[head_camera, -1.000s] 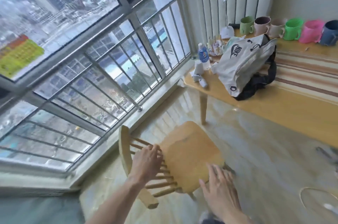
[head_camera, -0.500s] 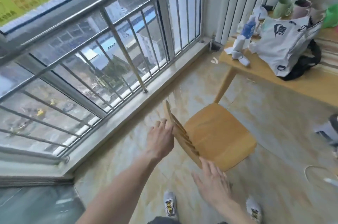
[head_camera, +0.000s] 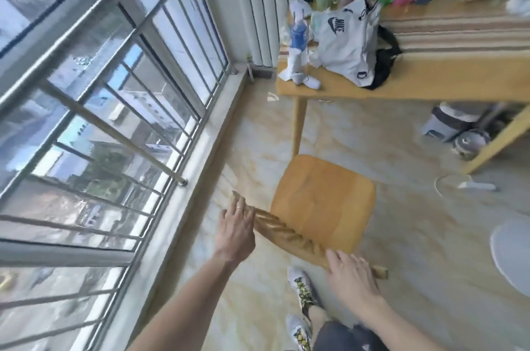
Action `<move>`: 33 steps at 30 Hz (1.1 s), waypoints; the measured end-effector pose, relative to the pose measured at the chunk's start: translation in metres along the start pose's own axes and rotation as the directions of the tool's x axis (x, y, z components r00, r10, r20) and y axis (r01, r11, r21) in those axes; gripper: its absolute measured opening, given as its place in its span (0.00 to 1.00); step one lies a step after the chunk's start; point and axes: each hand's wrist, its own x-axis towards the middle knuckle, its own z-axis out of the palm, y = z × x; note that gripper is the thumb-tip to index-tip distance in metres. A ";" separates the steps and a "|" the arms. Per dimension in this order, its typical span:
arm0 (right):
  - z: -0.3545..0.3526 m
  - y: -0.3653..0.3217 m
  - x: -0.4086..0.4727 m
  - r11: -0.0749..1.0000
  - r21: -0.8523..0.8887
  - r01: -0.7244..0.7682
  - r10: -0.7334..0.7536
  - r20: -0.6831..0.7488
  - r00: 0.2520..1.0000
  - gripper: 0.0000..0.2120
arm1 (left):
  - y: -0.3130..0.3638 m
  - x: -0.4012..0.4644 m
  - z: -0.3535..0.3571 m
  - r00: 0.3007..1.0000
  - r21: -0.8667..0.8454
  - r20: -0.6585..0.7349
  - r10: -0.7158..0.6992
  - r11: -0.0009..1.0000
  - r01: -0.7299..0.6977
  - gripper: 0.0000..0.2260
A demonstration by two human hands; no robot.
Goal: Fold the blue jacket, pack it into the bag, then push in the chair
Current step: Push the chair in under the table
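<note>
Both hands are resting on the wooden chair's [head_camera: 324, 201] top rail — your left hand [head_camera: 236, 228] and right hand [head_camera: 351, 273] at opposite ends for an even push, fingers draped, not clamped. The white Nike bag [head_camera: 342, 45] is sitting on the tabletop [head_camera: 430, 78] — jacket unseen.

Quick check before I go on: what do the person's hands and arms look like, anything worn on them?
Both forearms are bare, no sleeves in view. The left hand wears a thin ring on one finger. The right hand shows no ring, glove or watch.
</note>
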 end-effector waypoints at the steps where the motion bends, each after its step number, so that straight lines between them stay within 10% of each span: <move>1: 0.000 0.001 0.004 0.999 -0.008 -0.035 0.035 0.019 0.999 0.13 | -0.005 0.005 0.000 0.999 0.049 0.013 0.051 0.998 -0.051 0.23; 13: -0.006 0.009 0.024 0.987 -0.025 -0.157 0.159 0.226 0.961 0.20 | -0.040 0.073 0.000 0.884 0.254 0.232 0.406 0.852 -0.458 0.19; 22: -0.045 -0.015 0.051 0.952 -0.066 -0.299 0.283 0.557 0.781 0.22 | -0.039 0.115 -0.003 0.557 0.058 0.421 0.716 0.591 -0.804 0.27; 33: -0.045 -0.012 0.059 0.944 0.006 -0.331 0.256 0.622 0.740 0.19 | -0.011 0.114 -0.031 0.474 0.114 0.674 0.566 0.554 -0.824 0.19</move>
